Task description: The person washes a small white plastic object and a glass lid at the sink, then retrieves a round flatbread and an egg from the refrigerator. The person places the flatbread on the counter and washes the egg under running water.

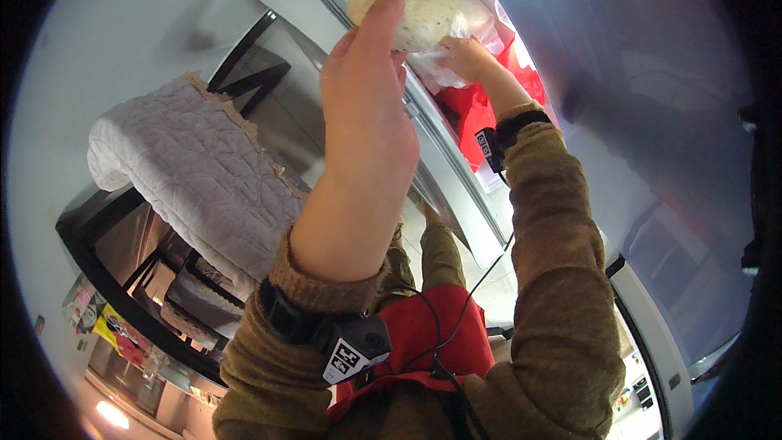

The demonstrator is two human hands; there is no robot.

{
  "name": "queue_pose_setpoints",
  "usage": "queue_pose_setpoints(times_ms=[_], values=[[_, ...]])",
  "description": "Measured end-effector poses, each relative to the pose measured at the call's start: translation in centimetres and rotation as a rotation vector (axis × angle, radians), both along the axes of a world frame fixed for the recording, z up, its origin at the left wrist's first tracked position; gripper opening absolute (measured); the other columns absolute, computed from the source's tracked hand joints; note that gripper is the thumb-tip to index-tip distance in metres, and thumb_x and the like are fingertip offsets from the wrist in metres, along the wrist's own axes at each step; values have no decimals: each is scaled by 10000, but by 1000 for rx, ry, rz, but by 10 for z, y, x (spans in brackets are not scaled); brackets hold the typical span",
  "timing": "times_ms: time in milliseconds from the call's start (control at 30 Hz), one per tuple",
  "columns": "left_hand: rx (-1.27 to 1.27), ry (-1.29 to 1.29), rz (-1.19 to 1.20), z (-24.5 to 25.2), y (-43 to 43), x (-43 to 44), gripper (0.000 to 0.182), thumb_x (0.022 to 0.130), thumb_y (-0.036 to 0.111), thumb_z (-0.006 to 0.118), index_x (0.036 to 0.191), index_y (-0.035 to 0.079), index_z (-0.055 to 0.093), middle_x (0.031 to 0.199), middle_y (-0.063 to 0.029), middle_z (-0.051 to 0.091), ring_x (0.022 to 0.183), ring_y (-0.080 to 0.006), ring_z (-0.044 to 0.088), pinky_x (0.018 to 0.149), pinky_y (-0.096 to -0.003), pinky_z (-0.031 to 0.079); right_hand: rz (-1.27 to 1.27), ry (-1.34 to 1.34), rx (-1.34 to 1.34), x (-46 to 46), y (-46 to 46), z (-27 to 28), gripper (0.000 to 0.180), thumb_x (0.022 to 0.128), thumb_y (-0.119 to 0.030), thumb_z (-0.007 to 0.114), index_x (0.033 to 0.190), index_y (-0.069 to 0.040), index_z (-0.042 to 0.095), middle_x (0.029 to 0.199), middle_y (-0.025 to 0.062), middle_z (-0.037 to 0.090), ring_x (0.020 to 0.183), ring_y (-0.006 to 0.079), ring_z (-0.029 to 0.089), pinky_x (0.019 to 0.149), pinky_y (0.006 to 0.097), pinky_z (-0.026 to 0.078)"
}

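Observation:
My left hand (372,85) grips a round, pale bun (406,3) flecked with dark specks, its thumb across the top face. The bun is held up above the edge of an open refrigerator drawer (482,223). Inside that drawer, my right hand (467,58) grasps the white translucent plastic bag (443,67), fingertips gathered on its film just right of the bun. Pale contents show faintly through the bag, but I cannot tell what they are. A red bag (467,113) lies under and beside it, partly hidden by my right forearm.
To the left, a quilted grey cover (195,146) drapes over a dark-framed chair or rack. A large glossy panel (647,134) rises on the right. Black cables (455,333) hang from wrist-mounted devices across my red apron (440,324). Light floor tiles (492,290) show below the drawer.

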State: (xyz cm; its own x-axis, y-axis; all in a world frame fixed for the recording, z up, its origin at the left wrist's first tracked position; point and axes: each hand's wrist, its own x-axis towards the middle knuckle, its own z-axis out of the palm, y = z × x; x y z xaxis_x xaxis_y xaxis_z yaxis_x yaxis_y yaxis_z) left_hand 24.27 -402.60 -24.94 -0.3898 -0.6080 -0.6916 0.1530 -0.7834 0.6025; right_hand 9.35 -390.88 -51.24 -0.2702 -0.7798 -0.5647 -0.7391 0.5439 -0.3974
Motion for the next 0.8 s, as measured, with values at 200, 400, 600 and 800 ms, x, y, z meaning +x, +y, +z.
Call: queue_pose_setpoints(times_ms=[200, 400, 600, 800], values=[[-50, -50, 16, 8, 0, -2, 503, 785, 314, 743, 1197, 117, 532, 1141, 6, 563, 1072, -105, 502, 913, -288, 296, -1029, -471, -680, -14, -12, -6, 433, 899, -366, 607, 1031, 39, 525, 769, 82, 590, 671, 177, 593, 639, 308, 490], [-72, -65, 49, 8, 5, -7, 596, 807, 347, 707, 1293, 73, 497, 1243, -6, 525, 1177, -120, 437, 1010, -301, 228, -1026, -163, -675, -10, -5, -21, 775, 712, -413, 781, 1179, 82, 411, 934, 150, 540, 855, 237, 560, 750, 398, 483], [-33, -51, 29, 2, 4, -4, 486, 779, 321, 751, 1167, 119, 537, 1113, 17, 569, 1010, -97, 515, 875, -287, 318, -1264, -885, -531, -15, -3, -5, 447, 914, -414, 504, 987, 22, 570, 908, 86, 585, 812, 220, 585, 726, 363, 505], [-47, -60, 30, 7, 6, -2, 478, 781, 322, 748, 1159, 112, 544, 1097, 20, 572, 993, -94, 519, 869, -284, 319, -1174, -1317, -694, -21, -1, 23, 338, 971, -186, 416, 1128, 72, 569, 1008, 154, 638, 960, 283, 631, 887, 374, 502]])
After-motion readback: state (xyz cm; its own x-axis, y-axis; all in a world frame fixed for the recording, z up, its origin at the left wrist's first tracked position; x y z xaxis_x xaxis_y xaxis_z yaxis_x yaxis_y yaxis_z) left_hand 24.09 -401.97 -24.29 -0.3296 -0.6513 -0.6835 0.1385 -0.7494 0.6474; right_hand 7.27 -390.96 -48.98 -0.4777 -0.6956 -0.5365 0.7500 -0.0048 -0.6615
